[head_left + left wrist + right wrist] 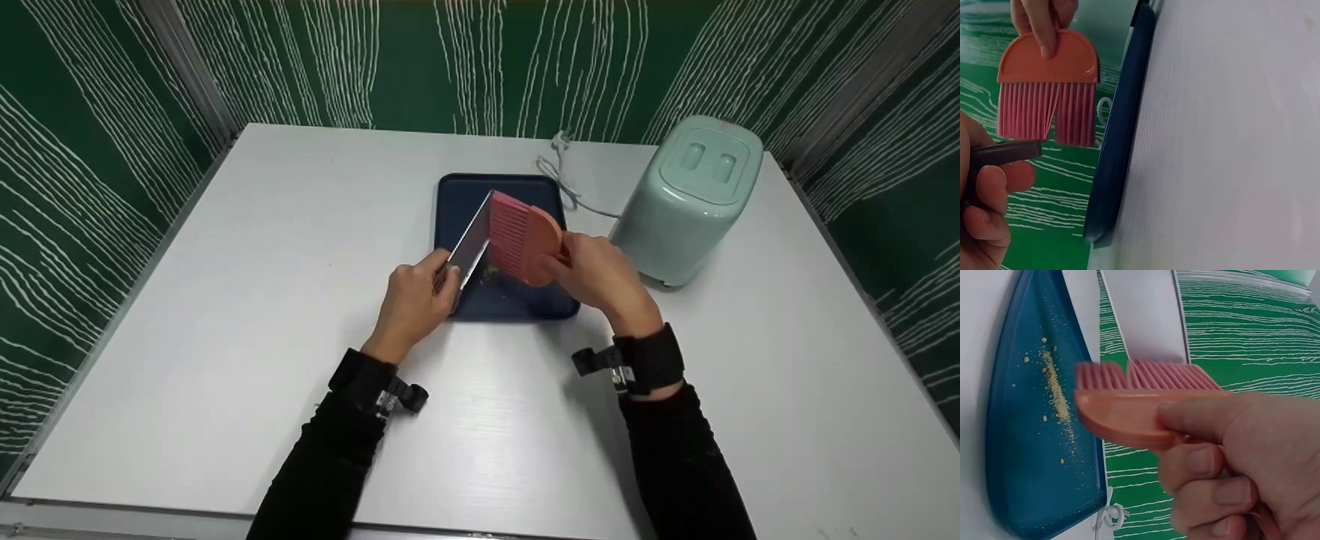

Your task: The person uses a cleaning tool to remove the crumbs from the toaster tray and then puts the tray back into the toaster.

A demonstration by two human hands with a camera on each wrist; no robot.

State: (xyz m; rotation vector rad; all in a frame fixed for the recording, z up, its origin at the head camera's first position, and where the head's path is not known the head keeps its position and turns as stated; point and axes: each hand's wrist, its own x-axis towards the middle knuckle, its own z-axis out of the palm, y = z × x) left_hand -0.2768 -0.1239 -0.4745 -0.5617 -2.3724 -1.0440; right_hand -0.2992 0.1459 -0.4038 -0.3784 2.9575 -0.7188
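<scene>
Some crumbs (1057,391) could overshoot the tray's (463,196) edge if the right hand's (601,274) pinched brush (534,244) flicks off the left hand's (412,298) gripped scoop (472,241).

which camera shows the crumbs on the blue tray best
The right wrist view: the yellowish crumbs lie uncovered on the blue tray, single bits distinct. The head view shows only a small, faint patch; the left wrist view shows the tray edge-on, no crumbs.

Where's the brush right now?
In the head view, the brush is right of centre, in the right hand above the navy tray, between the silvery panel in the left hand and the mint appliance.
</scene>
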